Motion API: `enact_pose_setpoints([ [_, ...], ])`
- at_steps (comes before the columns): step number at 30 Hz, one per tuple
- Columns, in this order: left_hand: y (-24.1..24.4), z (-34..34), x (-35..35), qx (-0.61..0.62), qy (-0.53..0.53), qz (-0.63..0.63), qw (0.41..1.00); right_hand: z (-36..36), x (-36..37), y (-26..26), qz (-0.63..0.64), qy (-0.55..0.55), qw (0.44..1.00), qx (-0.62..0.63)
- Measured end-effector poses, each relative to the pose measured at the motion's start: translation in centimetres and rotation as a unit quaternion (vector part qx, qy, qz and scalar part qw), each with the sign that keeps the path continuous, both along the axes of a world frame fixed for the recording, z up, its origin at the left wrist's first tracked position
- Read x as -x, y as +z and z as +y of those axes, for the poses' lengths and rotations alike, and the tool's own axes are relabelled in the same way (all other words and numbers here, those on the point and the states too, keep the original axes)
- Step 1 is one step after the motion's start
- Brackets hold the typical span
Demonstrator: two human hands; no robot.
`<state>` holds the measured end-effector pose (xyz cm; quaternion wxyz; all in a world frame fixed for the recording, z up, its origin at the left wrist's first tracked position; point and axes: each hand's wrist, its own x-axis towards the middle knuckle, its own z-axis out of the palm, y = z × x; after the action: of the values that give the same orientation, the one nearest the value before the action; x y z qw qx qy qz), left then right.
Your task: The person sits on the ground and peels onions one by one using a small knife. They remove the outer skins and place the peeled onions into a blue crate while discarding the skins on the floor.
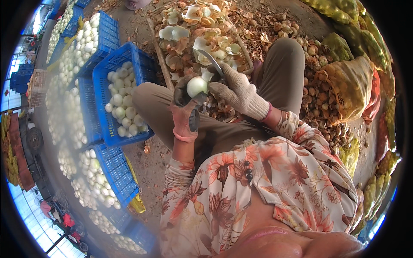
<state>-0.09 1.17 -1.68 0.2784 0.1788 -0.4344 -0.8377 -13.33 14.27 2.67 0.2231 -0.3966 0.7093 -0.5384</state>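
My left hand (187, 100), in a pink glove with a dark coated palm, holds a peeled white onion (197, 87) above my left knee. A pale piece of onion layer (206, 74) stands at the onion's upper right. My right hand (237, 90), in a cream knitted glove, grips a knife with a curved metal blade (211, 60); its handle is mostly hidden in the glove. The blade points up and left, over a wooden-edged tray (157, 53) heaped with onion skins (206, 24).
A blue plastic crate (122, 142) of peeled onions (124, 96) stands beside my left knee, with more filled crates (109, 32) beyond. Unpeeled onions (314, 96) and a mesh sack (348, 84) lie at the right. Loose skins (251, 19) litter the ground behind the tray.
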Motion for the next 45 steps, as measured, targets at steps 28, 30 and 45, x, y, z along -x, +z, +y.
enact_pose_setpoints([
  [28, 1.2, -1.4, -0.3, -0.065, -0.094, 0.041, 0.993, 1.4, 1.9, -2.6, 0.390, 0.084, 0.914, -0.078],
  [30, 1.0, -1.1, -0.4, -0.075, -0.088, 0.036, 0.993, 1.6, 2.4, -3.3, 0.350, 0.076, 0.929, -0.092],
  [45, 3.5, -1.2, 0.4, 0.305, -0.200, -0.050, 0.930, 2.4, 0.8, 2.9, -0.036, 0.111, 0.992, -0.049],
])
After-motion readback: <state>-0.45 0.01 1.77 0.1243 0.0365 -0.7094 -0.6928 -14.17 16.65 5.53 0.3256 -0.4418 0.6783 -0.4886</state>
